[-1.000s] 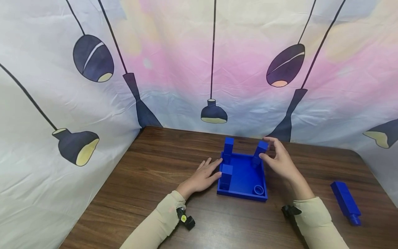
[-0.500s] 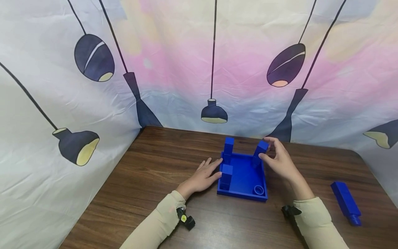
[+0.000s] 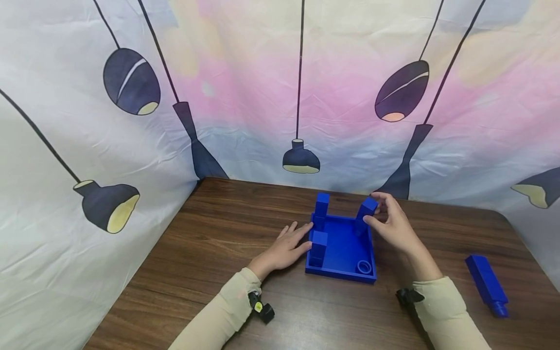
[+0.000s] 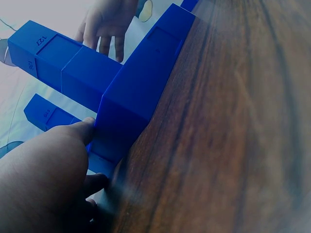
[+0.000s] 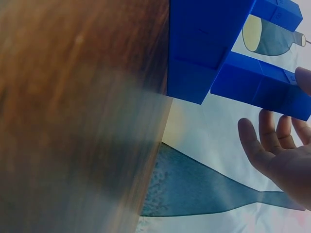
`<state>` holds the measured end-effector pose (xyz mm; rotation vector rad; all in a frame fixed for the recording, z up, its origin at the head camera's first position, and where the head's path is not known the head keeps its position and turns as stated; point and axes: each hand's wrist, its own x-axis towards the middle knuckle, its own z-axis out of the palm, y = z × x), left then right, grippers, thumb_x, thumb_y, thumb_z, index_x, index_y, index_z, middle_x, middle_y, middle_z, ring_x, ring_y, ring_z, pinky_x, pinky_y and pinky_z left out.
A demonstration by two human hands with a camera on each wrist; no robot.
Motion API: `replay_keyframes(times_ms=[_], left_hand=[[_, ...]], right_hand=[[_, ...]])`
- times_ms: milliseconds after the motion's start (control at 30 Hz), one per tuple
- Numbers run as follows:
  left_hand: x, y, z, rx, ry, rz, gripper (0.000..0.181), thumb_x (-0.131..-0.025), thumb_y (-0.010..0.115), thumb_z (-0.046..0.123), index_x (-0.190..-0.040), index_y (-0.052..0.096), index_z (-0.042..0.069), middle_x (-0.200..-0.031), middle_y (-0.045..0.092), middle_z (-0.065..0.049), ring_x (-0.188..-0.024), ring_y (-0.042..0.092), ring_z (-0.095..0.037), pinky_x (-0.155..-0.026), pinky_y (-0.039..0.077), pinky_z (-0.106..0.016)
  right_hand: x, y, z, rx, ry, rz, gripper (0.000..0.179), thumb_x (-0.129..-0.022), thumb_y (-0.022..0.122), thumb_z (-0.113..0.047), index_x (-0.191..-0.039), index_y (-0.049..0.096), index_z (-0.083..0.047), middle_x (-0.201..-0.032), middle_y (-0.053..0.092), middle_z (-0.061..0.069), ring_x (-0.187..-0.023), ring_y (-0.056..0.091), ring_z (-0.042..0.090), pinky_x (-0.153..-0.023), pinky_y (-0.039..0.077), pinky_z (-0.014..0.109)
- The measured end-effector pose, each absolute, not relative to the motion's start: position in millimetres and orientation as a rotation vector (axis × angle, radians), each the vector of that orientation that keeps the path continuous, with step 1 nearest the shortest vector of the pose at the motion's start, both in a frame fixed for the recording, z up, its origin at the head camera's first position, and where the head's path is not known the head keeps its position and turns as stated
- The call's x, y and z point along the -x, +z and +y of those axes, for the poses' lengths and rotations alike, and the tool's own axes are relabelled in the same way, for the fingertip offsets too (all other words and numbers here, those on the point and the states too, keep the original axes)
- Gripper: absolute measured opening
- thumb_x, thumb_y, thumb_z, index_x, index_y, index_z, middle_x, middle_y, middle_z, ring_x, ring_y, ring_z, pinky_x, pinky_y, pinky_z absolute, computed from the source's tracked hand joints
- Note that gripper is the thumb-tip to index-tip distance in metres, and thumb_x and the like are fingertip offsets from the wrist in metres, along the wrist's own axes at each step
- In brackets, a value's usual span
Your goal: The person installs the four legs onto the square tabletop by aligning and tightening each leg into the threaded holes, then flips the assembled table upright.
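Barely anything's moved since a second ago: just the far-right post (image 3: 366,210) looks turned a hair, with the right hand (image 3: 395,226) in about the same spot.

Left to right, then. Left hand (image 3: 284,249) has its fingers spread, tips against the side of the blue tray (image 3: 340,275), not wrapped round anything. That's my main worry: bracing on one side only, so the tray could spin or skid if the other hand twists hard. The near-left post (image 3: 319,249) and far-left post (image 3: 322,206) stand in their corners. Right hand has the far-right post in what looks like a light pinch, thumb in front, fingers curved behind; an off-axis push could leave it crooked. The loose post (image 3: 485,282) lies well off to the right, and a swinging right sleeve (image 3: 450,311) might knock it.

Left wrist view shows the thumb touching the tray wall and a printed 127 I can't read from the head. Right wrist view shows fingertips the post hides up top, though I can't tell how firmly they press. Only the head view gets the loose post and the round socket (image 3: 364,267).
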<state>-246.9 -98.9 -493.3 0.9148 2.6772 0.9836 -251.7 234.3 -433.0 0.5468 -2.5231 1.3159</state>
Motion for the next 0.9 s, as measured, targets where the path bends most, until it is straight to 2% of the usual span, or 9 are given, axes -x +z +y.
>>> replay_keyframes(times_ms=[167, 433, 667, 900], left_hand=[[246.8, -493.7, -99.0, -0.924, 0.99, 2.682, 0.062, -0.115, 0.042, 0.041, -0.169, 0.028, 0.014, -0.171, 0.031, -0.011, -0.162, 0.008, -0.038, -0.13, 0.002, -0.054], [247.3, -494.5, -99.4, -0.927, 0.982, 2.679, 0.063, -0.115, 0.042, 0.042, -0.169, 0.026, 0.014, -0.171, 0.03, -0.01, -0.162, 0.007, -0.037, -0.13, 0.002, -0.053], [247.8, -494.3, -99.2, -0.92, 0.976, 2.677, 0.062, -0.115, 0.042, 0.041, -0.17, 0.025, 0.016, -0.172, 0.028, -0.009, -0.162, 0.005, -0.035, -0.13, 0.0, -0.051], [247.9, -495.5, -99.1, -0.919, 0.972, 2.683, 0.062, -0.115, 0.043, 0.041, -0.169, 0.025, 0.016, -0.171, 0.029, -0.01, -0.162, 0.006, -0.035, -0.13, 0.001, -0.051]], right_hand=[[250.2, -431.7, 233.5, -0.545, 1.325, -2.528, 0.063, -0.098, 0.075, -0.004, -0.151, 0.043, 0.002, -0.118, 0.05, 0.018, -0.102, 0.054, 0.028, -0.079, 0.047, 0.017], [251.3, -431.8, 233.3, -0.559, 1.302, -2.535, 0.068, -0.096, 0.078, -0.003, -0.153, 0.041, 0.003, -0.14, 0.05, 0.026, -0.105, 0.053, 0.03, -0.081, 0.049, 0.022], [252.0, -431.0, 233.4, -0.559, 1.287, -2.547, 0.069, -0.097, 0.076, -0.005, -0.154, 0.04, 0.003, -0.145, 0.049, 0.029, -0.102, 0.055, 0.031, -0.082, 0.052, 0.029], [250.9, -431.6, 233.5, -0.573, 1.29, -2.539, 0.068, -0.097, 0.076, -0.005, -0.154, 0.041, 0.003, -0.148, 0.049, 0.031, -0.098, 0.058, 0.032, -0.08, 0.05, 0.023]])
